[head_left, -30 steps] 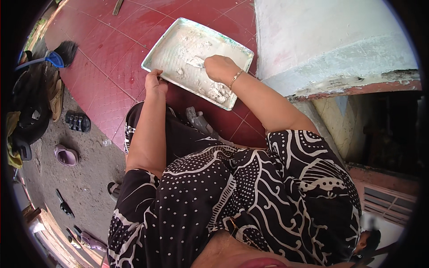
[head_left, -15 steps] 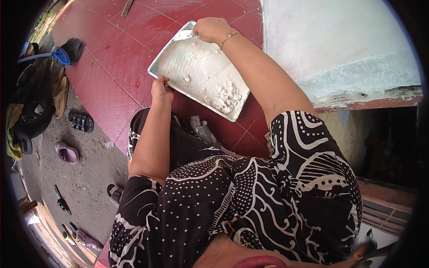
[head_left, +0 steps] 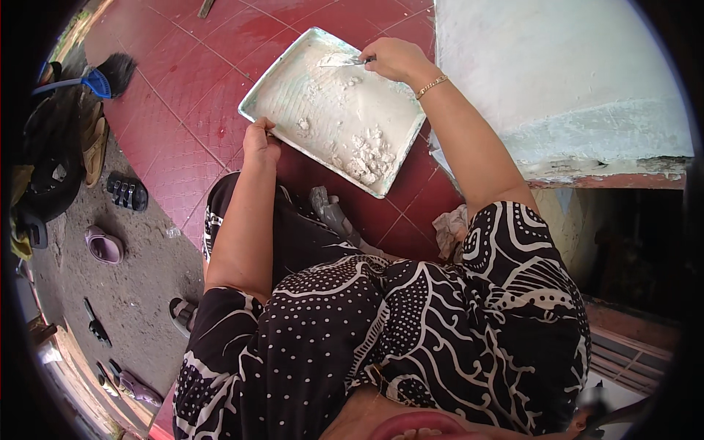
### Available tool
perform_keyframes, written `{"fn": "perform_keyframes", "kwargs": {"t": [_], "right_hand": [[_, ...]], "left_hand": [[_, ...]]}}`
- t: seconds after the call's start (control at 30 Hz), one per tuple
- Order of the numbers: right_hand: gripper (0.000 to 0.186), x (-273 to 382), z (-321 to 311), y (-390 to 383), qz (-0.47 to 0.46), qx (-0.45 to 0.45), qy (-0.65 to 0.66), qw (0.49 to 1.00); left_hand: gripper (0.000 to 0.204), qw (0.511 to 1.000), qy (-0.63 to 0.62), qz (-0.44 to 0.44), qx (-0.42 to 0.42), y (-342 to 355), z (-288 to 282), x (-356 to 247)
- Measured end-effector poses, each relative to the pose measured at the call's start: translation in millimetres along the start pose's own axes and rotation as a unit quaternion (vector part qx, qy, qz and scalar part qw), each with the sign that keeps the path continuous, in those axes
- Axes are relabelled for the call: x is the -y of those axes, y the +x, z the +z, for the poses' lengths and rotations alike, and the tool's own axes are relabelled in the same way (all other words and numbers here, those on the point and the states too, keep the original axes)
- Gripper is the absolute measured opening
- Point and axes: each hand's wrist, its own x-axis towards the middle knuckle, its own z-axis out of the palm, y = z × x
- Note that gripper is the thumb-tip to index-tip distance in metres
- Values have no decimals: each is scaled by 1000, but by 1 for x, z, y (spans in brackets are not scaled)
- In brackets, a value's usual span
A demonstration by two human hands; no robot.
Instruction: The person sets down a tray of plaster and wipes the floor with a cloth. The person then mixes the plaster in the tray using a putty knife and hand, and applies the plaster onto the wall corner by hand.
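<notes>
Here's the shallow white rectangular tray (head_left: 286,99) over the red tiled floor (head_left: 176,110), paste-smeared, pale lumps (head_left: 372,158) heaped near right! Left hand (head_left: 262,141) clamps its rim; right hand (head_left: 400,60), fingers curled tight around a flat metal scraper (head_left: 339,60), has swung rightward from the far-left corner. Blue-and-black broom (head_left: 99,81), left.

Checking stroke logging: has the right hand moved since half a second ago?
Yes: the right hand, holding the scraper, has moved rightward, nearer the edge of the white-painted masonry.
</notes>
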Motion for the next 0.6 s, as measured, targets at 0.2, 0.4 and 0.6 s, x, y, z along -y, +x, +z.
{"fn": "perform_keyframes", "kwargs": {"t": [0.2,0.4,0.6], "right_hand": [[28,-2,19,37,-28,-67,-22,997],[25,-34,71,32,43,-1,-23,999],[25,-52,69,-36,57,104,-34,992]], "left_hand": [[19,1000,10,-14,17,-4,6,22],[19,1000,1,-19,2,22,-5,22],[19,1000,22,-16,-12,23,-8,28]]}}
